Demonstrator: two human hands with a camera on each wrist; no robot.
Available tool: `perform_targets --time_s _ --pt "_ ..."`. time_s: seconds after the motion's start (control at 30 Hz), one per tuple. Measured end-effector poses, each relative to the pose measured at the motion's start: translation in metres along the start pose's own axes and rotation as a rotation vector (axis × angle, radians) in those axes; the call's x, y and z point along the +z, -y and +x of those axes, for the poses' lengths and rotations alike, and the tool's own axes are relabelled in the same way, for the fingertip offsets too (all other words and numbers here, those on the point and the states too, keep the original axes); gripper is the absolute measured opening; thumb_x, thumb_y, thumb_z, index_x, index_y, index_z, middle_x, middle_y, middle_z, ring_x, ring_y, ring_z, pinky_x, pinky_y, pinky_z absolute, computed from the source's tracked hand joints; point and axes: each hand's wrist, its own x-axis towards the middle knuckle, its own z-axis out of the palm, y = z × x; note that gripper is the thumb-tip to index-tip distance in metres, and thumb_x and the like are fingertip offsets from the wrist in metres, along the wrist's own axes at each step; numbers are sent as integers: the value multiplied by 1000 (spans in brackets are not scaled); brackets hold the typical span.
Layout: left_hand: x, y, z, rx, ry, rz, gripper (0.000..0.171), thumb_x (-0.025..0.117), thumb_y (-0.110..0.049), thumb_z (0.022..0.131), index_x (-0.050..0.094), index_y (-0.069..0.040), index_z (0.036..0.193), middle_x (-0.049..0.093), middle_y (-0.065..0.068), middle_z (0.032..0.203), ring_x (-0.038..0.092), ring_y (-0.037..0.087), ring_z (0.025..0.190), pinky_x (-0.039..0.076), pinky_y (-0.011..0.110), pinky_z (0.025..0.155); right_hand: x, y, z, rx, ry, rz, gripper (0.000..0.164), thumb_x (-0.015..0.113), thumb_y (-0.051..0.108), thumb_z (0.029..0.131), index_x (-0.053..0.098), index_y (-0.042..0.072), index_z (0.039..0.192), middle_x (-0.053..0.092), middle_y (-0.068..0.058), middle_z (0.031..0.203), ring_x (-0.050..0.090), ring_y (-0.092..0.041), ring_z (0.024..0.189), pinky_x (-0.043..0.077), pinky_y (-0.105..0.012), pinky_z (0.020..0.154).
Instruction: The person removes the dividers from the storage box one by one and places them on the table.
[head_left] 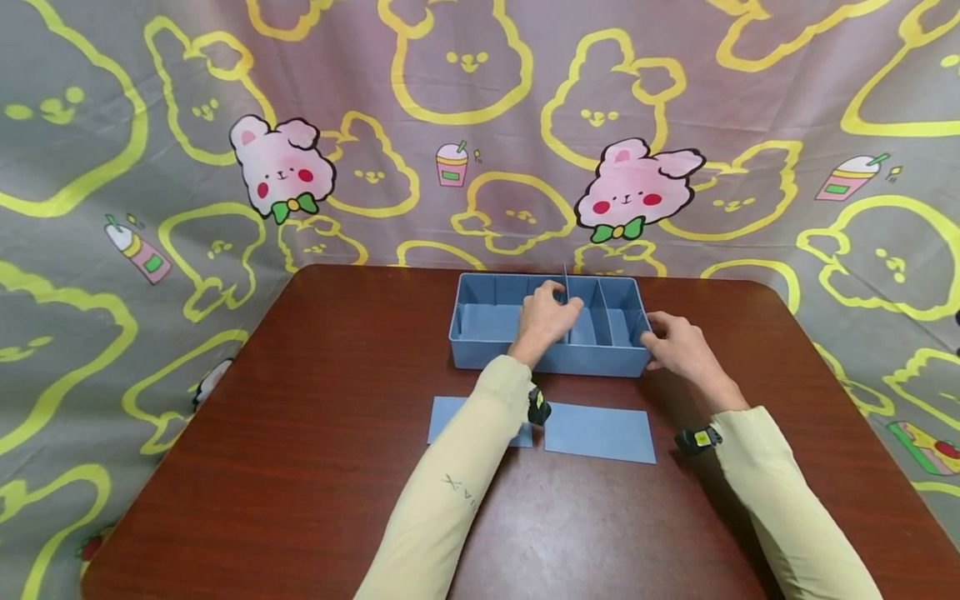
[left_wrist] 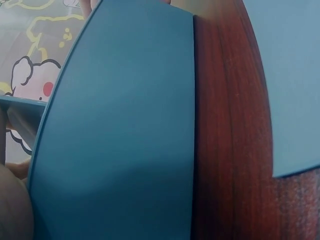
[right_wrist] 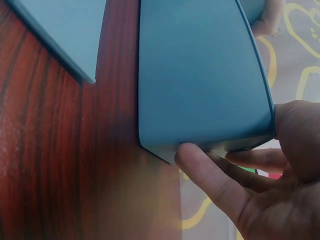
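Note:
A blue rectangular box (head_left: 592, 361) stands lengthwise towards the back of the table, its top uncovered. My left hand (head_left: 546, 317) reaches over the front wall and pinches a thin upright divider (head_left: 566, 277) between thumb and fingers. The divider's top pokes above the rim. To its right, another divider (head_left: 604, 312) stands lower across the box. At the box's right end, my right hand (head_left: 684, 346) touches the outside of the end wall, the thumb (right_wrist: 187, 152) low on it and the fingers farther back. In the left wrist view the front wall (left_wrist: 120, 110) hides most of the left hand.
Two flat blue panels lie on the table in front of the box; the right panel (head_left: 600, 433) shows whole, while my left sleeve (head_left: 457, 475) crosses the left panel (head_left: 447, 408). Behind the brown table (head_left: 300, 400) hangs a patterned curtain (head_left: 360, 75).

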Motion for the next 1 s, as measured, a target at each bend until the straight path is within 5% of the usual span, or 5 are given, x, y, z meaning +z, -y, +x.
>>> perform_targets --time_s 0.3,1.0 --pt "-3 0 -1 11 -34 -32 43 61 -42 89 61 -22 127 72 -4 95 63 9 71 49 30 64 1 0 1 -2 -4 2 53 46 17 96 39 -4 145 54 -32 131 73 -22 71 60 -39 71" --pt "-2 2 -6 75 -126 -121 39 60 -36 87 65 -21 123 75 -3 96 67 10 76 53 32 71 2 0 0 -7 0 4 53 46 17 97 39 -5 144 56 -34 127 74 -26 73 60 -39 70"
